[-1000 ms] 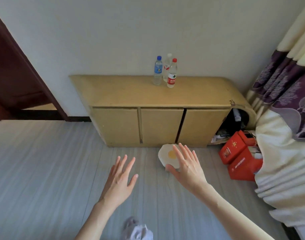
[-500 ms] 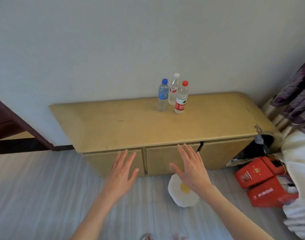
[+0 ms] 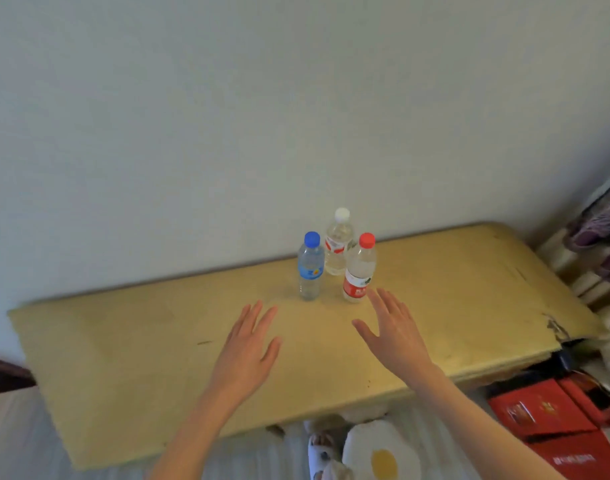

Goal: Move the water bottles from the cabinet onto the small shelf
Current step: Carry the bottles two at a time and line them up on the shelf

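- 3 clear plastic water bottles stand upright in a tight cluster near the back edge of the long yellow-tan cabinet top (image 3: pixel 123 358), just above the middle of the frame and close to the pale wall (image 3: pixel 227 116).
- The blue-capped bottle with a blue label (image 3: pixel 310 266) is at the left of the cluster; the red-capped bottle with a red label (image 3: pixel 360 268) is at the right; the white-capped bottle with a red-and-white label (image 3: pixel 338 246) stands behind and between the 2 — whether they touch cannot be told.
- The left hand (image 3: pixel 248 351) is held over the cabinet top, lower centre, palm down, fingers spread and empty, apart from the blue-capped bottle.
- The right hand (image 3: pixel 393 332) is also flat with fingers spread, holding nothing — its fingertips lie just beside the base of the red-capped bottle.
- Red cardboard boxes (image 3: pixel 552 420) lie on the floor at the lower right.
- A white fried-egg-shaped cushion (image 3: pixel 383 452) lies at the bottom edge, below the cabinet's front.
- Purple patterned curtain fabric (image 3: pixel 604 233) shows at the right edge.
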`<state>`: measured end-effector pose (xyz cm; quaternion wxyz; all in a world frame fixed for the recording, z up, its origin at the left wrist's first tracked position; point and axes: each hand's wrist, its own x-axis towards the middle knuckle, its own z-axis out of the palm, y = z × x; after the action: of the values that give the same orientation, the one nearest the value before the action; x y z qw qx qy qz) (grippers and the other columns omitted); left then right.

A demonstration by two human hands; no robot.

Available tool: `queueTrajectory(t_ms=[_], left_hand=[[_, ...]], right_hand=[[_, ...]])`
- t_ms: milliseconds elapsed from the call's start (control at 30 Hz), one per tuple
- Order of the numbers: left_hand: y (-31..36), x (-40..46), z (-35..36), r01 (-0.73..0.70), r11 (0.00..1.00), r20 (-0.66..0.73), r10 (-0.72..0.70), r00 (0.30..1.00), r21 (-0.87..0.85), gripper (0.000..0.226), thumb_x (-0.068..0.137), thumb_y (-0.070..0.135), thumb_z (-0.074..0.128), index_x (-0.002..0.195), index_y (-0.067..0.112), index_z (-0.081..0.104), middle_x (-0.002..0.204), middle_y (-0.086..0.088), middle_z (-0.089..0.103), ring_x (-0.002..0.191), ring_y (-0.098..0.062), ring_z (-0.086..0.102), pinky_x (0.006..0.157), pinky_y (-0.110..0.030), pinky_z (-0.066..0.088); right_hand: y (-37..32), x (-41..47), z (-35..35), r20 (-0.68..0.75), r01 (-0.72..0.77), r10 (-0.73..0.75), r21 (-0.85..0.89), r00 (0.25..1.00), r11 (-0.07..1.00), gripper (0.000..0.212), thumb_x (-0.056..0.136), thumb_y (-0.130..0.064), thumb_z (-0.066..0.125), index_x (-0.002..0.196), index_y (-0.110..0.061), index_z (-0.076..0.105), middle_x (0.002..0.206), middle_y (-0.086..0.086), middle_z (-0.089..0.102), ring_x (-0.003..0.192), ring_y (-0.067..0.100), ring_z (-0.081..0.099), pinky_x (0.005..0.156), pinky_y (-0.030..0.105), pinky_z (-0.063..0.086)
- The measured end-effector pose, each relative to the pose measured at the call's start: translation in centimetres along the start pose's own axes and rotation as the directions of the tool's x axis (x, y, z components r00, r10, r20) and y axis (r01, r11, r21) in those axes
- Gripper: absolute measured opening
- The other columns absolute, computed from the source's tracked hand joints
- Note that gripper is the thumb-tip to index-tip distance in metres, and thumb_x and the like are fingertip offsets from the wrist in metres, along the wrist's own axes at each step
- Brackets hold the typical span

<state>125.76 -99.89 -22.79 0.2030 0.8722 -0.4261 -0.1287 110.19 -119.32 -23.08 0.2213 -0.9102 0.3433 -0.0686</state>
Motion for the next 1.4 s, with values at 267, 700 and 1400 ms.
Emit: queueTrajectory(t_ms=[267,700,1400], left_hand=[[3.2,15.7,-3.4,-0.173,0.985,-0.006,0.173,0.985,-0.023,0.051,0.093,0.033,0.036,0.141,0.02,0.022,0.153,-0.006,0.014,0.142,-0.021,0.006,0.113,-0.028,0.008],[7.7,28.8,1.5,-0.325,0.945,0.241,0.326,0.914,-0.046,0.049,0.088,0.006,0.049,0.135,0.015,0.035,0.14,-0.009,0.032,0.125,-0.027,0.038,0.106,-0.036,0.033],[11.7,17.8,3.8,-0.736,0.617,0.28,0.785,0.553,-0.277,0.03,0.08,0.011,0.061,0.107,0.022,0.052,0.103,-0.006,0.053,0.096,-0.025,0.055,0.081,-0.036,0.046]], right_hand=[[0.1,11.3,-3.2,-0.127,-0.005,0.014,0.071,0.992,0.997,0.049,0.081,-0.023,0.063,0.125,-0.009,0.046,0.129,0.012,0.05,0.121,0.032,0.045,0.101,0.038,0.034],[1.1,15.8,-1.3,-0.029,-0.173,0.176,0.068,0.984,0.982,0.039,0.085,-0.018,0.057,0.122,-0.008,0.047,0.118,0.012,0.055,0.108,0.031,0.048,0.089,0.038,0.041],[2.5,-4.8,-3.2,-0.299,-0.578,0.627,0.245,0.719,0.779,0.035,0.084,-0.025,0.062,0.116,-0.013,0.052,0.112,0.004,0.053,0.104,0.018,0.048,0.081,0.017,0.03]])
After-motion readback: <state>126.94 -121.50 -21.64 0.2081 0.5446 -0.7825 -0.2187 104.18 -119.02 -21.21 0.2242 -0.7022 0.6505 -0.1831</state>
